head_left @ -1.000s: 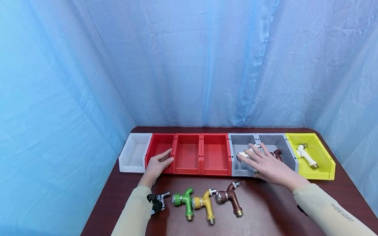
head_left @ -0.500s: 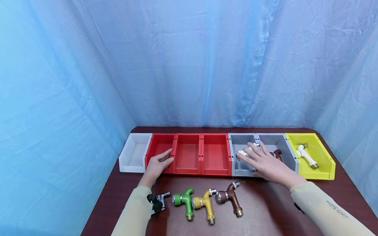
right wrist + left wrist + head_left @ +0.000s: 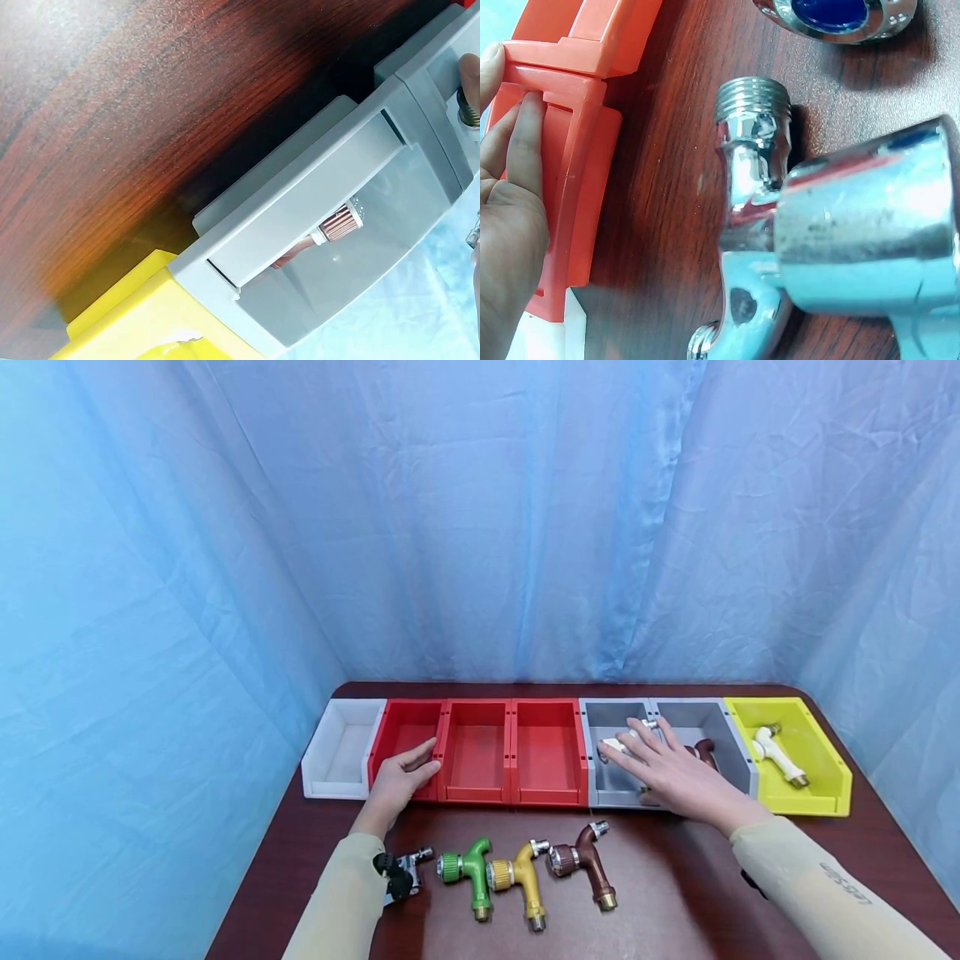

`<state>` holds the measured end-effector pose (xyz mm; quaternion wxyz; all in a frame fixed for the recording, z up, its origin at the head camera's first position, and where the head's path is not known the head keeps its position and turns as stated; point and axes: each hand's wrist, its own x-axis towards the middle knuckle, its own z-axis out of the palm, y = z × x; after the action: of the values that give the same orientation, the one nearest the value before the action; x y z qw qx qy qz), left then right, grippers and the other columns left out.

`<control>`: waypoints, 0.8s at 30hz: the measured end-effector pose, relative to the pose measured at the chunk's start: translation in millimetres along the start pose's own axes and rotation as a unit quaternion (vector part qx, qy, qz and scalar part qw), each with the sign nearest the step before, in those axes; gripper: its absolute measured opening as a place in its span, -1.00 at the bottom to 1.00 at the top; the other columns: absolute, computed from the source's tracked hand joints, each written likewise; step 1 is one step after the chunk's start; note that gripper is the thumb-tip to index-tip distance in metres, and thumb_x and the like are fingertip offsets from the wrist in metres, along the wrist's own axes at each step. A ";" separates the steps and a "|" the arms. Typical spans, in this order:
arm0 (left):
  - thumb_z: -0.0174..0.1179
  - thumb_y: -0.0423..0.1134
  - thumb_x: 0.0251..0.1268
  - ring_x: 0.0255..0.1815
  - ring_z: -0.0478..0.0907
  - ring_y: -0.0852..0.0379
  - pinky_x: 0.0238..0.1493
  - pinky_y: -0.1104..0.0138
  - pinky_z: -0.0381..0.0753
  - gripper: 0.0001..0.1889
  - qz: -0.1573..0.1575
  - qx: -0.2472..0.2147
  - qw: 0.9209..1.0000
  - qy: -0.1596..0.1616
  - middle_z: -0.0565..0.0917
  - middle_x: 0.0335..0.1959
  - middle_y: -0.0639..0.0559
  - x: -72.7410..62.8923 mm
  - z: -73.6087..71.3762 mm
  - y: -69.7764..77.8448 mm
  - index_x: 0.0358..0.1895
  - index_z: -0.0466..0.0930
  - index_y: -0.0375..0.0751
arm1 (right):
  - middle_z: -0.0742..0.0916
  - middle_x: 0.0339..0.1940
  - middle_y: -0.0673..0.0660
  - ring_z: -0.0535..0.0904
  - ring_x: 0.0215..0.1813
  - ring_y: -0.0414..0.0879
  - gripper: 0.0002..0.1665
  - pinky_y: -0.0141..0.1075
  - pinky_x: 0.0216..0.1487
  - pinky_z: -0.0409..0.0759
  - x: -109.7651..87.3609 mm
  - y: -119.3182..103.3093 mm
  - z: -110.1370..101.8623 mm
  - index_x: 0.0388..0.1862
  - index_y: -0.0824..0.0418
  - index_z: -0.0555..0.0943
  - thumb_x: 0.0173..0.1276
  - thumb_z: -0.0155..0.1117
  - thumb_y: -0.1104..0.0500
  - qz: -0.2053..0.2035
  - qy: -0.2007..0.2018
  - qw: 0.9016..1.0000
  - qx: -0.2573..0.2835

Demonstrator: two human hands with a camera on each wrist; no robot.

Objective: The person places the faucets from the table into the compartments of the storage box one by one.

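Note:
My left hand [image 3: 397,785] rests at the leftmost red bin [image 3: 408,718]. Its fingers reach in over the front lip, nearly straight, and its thumb touches the side wall in the left wrist view. Over the left grey bin [image 3: 611,718] my right hand [image 3: 678,777] holds a white tap [image 3: 617,748] from above, fingers spread across it. The hand hides most of that tap; the thumb [image 3: 471,75] lies by its brass thread in the right wrist view. A brown tap [image 3: 337,225] lies in the right grey bin [image 3: 300,195], partly covered in the head view.
On the table's near side lie a chrome tap [image 3: 754,172], a green tap [image 3: 475,872], a yellow tap [image 3: 528,885] and a brown tap [image 3: 592,864]. The yellow bin [image 3: 825,806] at right holds another white tap [image 3: 780,758]. A white bin [image 3: 330,785] ends the row at left.
My right hand and forearm have shifted slightly left, the white tap under the fingers moving slightly with them. The left hand and the taps on the table have stayed put.

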<state>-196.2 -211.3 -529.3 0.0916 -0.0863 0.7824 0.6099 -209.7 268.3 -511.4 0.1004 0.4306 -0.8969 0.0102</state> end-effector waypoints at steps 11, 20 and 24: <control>0.40 -0.07 0.32 0.52 0.27 -0.18 0.12 0.00 0.70 -0.40 0.000 -0.003 1.000 0.001 0.48 0.46 0.03 0.1 0.0 -0.7 0.42 0.49 0.35 | 0.41 0.55 0.26 0.13 0.60 0.35 0.34 0.40 0.50 0.05 3.8 1.2 -0.2 0.67 0.02 0.17 -0.05 0.74 0.09 -0.003 0.003 1.000 0.006; 0.40 -0.10 0.32 0.52 0.26 -0.20 0.11 0.00 0.71 -0.38 -0.001 0.000 1.000 0.000 0.47 0.47 0.01 -0.1 -0.2 -1.0 0.44 0.48 0.33 | 0.37 0.59 0.22 0.10 0.62 0.32 0.32 0.41 0.50 0.03 8.1 2.4 0.4 0.67 0.01 0.18 -0.03 0.73 0.08 -0.006 -0.016 1.000 0.023; 0.40 -0.09 0.33 0.52 0.25 -0.19 0.10 0.00 0.71 -0.38 -0.002 0.000 1.000 -0.002 0.47 0.47 0.01 0.0 0.0 -0.2 0.44 0.48 0.33 | 0.37 0.59 0.22 0.09 0.63 0.32 0.30 0.42 0.50 0.03 8.6 3.3 0.0 0.66 -0.01 0.20 -0.03 0.72 0.11 -0.003 -0.025 0.999 0.033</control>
<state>-196.1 -211.4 -529.5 0.0941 -0.0865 0.7818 0.6103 -217.6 263.7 -509.5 0.0640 0.4361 -0.8972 0.0288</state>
